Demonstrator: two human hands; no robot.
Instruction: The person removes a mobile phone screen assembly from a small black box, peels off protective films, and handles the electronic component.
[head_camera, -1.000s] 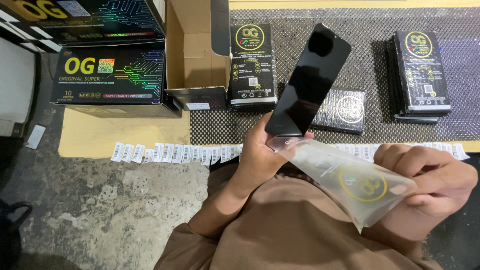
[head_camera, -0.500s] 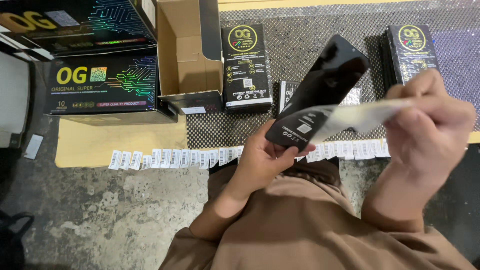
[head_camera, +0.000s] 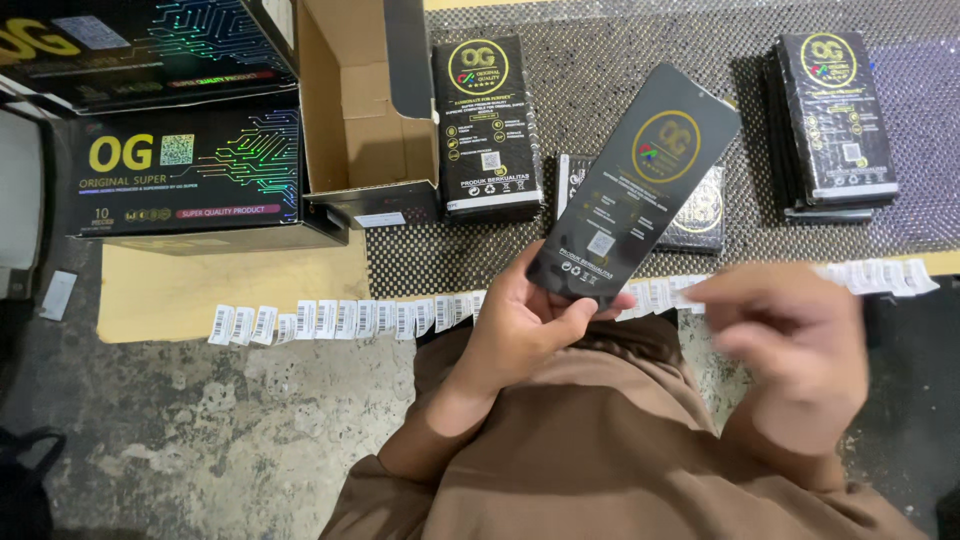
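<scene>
Left hand (head_camera: 525, 335) is gripping one black pack (head_camera: 635, 185) at center frame; right hand (head_camera: 790, 335) is blurring, grip can't tell. Two stacks (head_camera: 835, 120) are sitting up top.

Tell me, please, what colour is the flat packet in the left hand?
Black with a gold round emblem, the flat packet shows best in the head view.

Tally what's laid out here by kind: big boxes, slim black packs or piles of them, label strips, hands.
Big printed boxes: 2
Open cardboard box: 1
Slim black packs or piles: 4, one held in the left hand, three on the mat (pile depth unclear)
Label strips: 1
Hands: 2, right hand blurred
Total: 10
</scene>
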